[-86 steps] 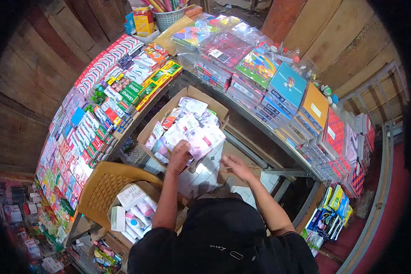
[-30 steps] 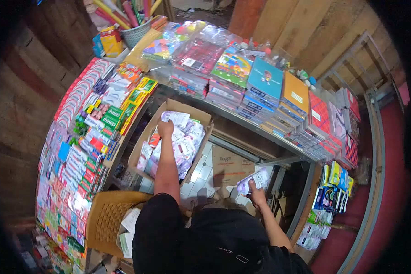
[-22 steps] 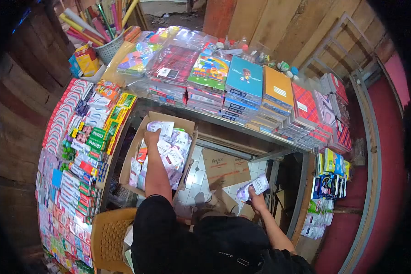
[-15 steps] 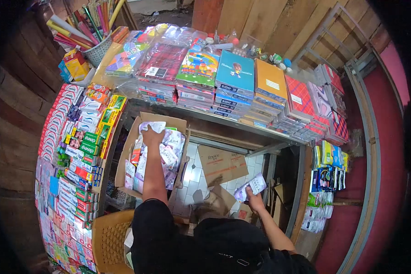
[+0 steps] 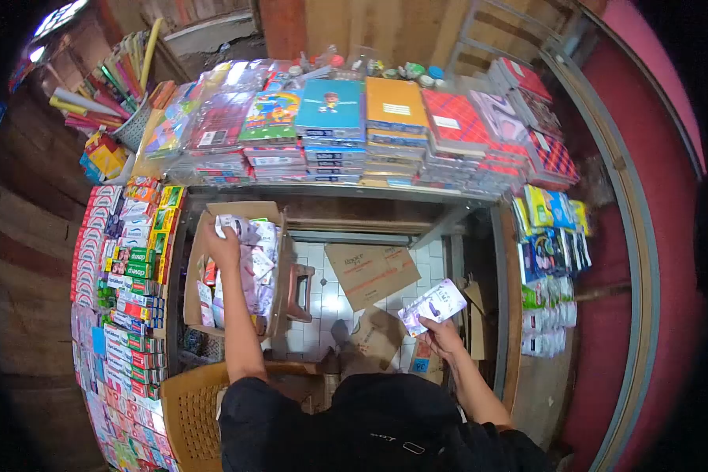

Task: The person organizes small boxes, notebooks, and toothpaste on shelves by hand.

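Lilac-white packets [image 5: 434, 305]: right grip [image 5: 444, 338] pinches one, left grip [image 5: 223, 244] pinches another inside the cardboard box [image 5: 279, 303]

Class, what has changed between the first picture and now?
The right hand, empty earlier, has taken hold of a pale packet and moved right, away from the carton. The left hand has moved to the carton's far left corner. The notebook stacks stayed put.

We are seeing brown wooden planks [image 5: 338, 35] forming the far wall, pale tiles [image 5: 311, 342] covering the floor, and a woven-backed brown chair [image 5: 193, 409] standing beside the counter [image 5: 346, 191].
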{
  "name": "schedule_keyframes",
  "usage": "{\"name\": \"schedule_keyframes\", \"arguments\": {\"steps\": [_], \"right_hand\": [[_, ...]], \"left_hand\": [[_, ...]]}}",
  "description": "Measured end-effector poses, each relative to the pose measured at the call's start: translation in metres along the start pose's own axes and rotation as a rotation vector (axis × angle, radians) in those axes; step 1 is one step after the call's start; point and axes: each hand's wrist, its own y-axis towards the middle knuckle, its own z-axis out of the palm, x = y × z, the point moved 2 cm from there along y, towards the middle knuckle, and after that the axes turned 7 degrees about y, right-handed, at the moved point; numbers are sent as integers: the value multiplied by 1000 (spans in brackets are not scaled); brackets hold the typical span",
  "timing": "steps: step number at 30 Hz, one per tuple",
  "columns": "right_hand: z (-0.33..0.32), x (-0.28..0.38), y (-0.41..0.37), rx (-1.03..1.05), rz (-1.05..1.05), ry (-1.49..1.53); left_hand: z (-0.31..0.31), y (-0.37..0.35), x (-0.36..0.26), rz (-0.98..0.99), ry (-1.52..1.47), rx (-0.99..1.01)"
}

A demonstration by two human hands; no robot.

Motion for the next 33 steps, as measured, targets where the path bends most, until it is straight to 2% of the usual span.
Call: {"name": "schedule_keyframes", "arguments": {"steps": [3, 5, 7, 8, 9, 10, 11, 12, 13, 14, 15, 17, 18, 20, 23, 24, 25, 27, 30, 33], "right_hand": [[-31, 8, -27, 30, -19, -28], [-52, 9, -48, 85, -81, 94], [-68, 19, -82, 62, -124, 67], [-86, 16, -90, 121, -205, 69], [-103, 12, -99, 180, -285, 69], [-112, 14, -116, 144, -292, 85], [-126, 7, -129, 147, -293, 100], [-141, 2, -138, 148, -299, 111], [-157, 0, -149, 145, -308, 118], [-171, -3, -163, 96, -308, 129], [-190, -3, -178, 27, -361, 78], [-224, -3, -204, -105, -445, -32], [-226, 15, -238, -245, -286, -101], [-270, 13, -255, -369, -495, -229], [-318, 25, -290, -598, -683, -367], [-341, 22, -287, -684, -840, -306], [-357, 28, -293, -766, -764, -279], [-381, 48, -299, -907, -834, -395], [-434, 62, -273, -999, -711, -530], [-448, 90, -251, -1051, -721, -610]], "left_hand": [[-35, -47, -59, -145, -354, 167], [-46, -93, -88, -240, -422, 266], [-47, -160, -140, -940, -1283, 413], [-62, -194, -190, -1127, -1405, 485], [-47, -241, -186, -1027, -1453, 671], [-31, -297, -193, -1303, -1536, 644], [-47, -339, -232, -1148, -1337, 916], [-78, -373, -299, -1383, -1278, 948], [-81, -413, -316, -1429, -1231, 1072], [-89, -442, -337, -1396, -1275, 1323], [-85, -472, -338, -1484, -1264, 1474], [-91, -494, -353, -1450, -1247, 1569], [-97, -498, -362, -1464, -1243, 1592], [-106, -498, -374, -1423, -1284, 1675], [-112, -502, -378, -1469, -1140, 1644], [-113, -504, -378, -1459, -1110, 1661], [-118, -505, -385, -1408, -1050, 1660], [-124, -505, -398, -1301, -944, 1647], [-124, -509, -409, -1280, -927, 1663], [-130, -508, -419, -1232, -930, 1631]]}}
